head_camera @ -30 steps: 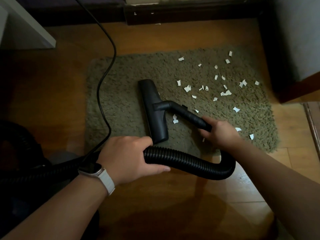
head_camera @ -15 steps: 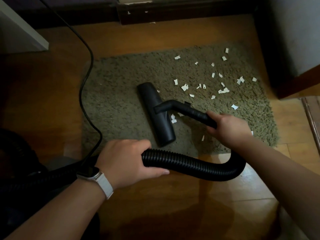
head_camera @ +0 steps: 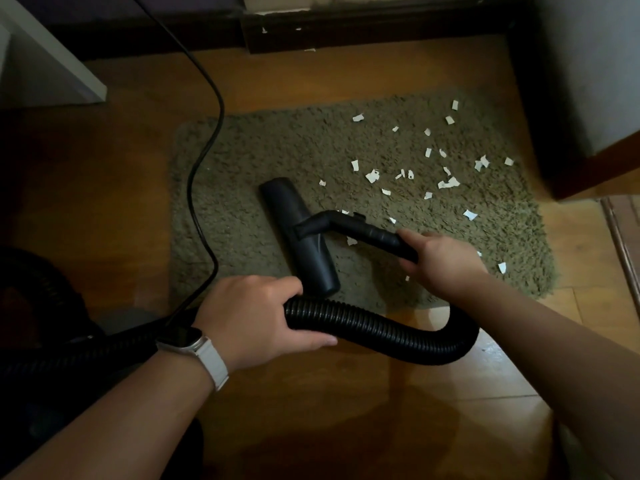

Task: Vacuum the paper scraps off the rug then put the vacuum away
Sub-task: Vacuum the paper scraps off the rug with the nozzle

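A shaggy olive rug [head_camera: 277,150] lies on the wooden floor. Several white paper scraps [head_camera: 446,183] are scattered over its right half. The black vacuum nozzle [head_camera: 298,233] lies flat on the rug's middle, running from far left to near right. My right hand [head_camera: 443,261] grips the black wand handle [head_camera: 367,232] just right of the nozzle. The ribbed black hose [head_camera: 381,330] loops beneath the rug's near edge, and my left hand [head_camera: 256,317], with a white-strapped watch, holds it. The vacuum body [head_camera: 31,306] sits dark at the far left.
A black power cord [head_camera: 207,140] runs from the top across the rug's left edge toward the vacuum body. A white furniture panel [head_camera: 45,64] stands at top left, a dark skirting board [head_camera: 381,26] along the back, and a wall corner [head_camera: 588,81] at right.
The nozzle has slid slightly toward the right and nearer the scraps, my right hand moving with the wand. My left hand keeps its hold on the hose.
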The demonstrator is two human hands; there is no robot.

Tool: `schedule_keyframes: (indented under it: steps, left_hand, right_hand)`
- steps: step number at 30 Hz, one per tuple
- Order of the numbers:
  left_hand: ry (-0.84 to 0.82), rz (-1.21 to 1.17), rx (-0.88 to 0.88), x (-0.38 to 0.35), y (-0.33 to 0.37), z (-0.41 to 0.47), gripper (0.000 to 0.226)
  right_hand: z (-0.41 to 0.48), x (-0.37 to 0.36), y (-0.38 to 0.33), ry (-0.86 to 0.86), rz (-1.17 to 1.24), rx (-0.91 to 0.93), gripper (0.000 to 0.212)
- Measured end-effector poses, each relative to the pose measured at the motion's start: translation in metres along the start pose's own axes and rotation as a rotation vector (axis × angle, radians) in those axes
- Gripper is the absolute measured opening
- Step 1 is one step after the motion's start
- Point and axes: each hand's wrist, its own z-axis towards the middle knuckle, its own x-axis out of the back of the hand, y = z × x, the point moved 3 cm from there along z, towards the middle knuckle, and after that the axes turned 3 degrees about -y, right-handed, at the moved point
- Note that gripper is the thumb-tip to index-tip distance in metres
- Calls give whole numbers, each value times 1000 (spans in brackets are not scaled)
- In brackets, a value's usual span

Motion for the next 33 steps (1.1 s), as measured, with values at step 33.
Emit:
schedule_keyframes:
  steps: [33]
  left_hand:
    - [-7,100,-10,-5,45,8,74]
  right_hand:
    - [-40,-7,81,88,60,-203,36]
